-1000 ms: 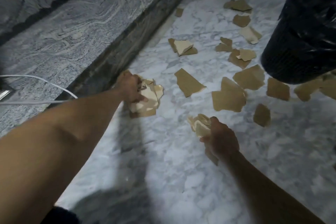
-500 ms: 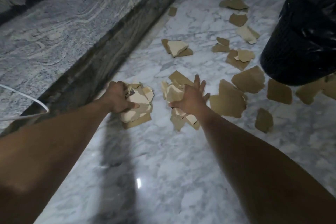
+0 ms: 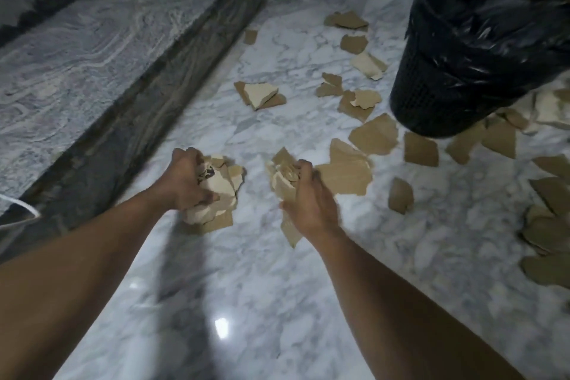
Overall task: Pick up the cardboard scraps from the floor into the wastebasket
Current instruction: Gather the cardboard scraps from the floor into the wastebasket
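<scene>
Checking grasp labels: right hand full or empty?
Full. The right hand has its fingers curled round a bunch of cardboard scraps; pieces stick out above and below the fist.

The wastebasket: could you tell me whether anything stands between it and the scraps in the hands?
Nothing visible does. The left hand and right hand each grip scraps; only flat loose scraps lie on the floor toward the wastebasket.
</scene>
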Demonstrator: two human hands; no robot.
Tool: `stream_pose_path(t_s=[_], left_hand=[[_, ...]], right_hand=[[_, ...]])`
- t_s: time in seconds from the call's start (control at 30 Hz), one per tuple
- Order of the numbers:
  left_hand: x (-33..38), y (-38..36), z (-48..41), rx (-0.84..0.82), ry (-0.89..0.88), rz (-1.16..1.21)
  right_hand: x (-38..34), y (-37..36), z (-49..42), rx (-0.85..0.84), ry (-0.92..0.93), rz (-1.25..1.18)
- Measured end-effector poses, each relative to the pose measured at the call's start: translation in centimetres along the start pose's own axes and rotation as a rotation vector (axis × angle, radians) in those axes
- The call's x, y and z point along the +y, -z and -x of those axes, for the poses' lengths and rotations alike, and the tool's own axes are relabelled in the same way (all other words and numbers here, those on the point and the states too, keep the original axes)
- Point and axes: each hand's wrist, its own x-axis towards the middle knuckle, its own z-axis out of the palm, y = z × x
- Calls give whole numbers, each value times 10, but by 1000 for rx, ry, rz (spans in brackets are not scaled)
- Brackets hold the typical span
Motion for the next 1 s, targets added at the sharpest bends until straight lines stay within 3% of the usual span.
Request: stream_pose_path(t_s=[0.07,0.17,0.23,0.33,0.43,0.63,0.83,1.0], left_hand=[[34,0,-1,-61,-98,-26],[92,-20,-8,-189,-228,54],[133,-45,-11,-323,-275,126],[177,-88,-19,-439,-261,207],[196,-120,-33,-448,-283,147],[199,-138,-60,-468,-206,-113],[215,-139,-53,-443,-184,-104],[219,-135,-53,-494,-83,-28]], right_hand=[[50,20,22,116,-156,-187],[124,48,57,330,-307,-221],[156,64,66,377,-418,-251],[181,78,58,354,-352,-135],[190,88,34,178,-291,121],[198,116,-34,-299,-230,229],[201,124,-71,-470,-263,109],[203,125,-99,-500,-323,29]])
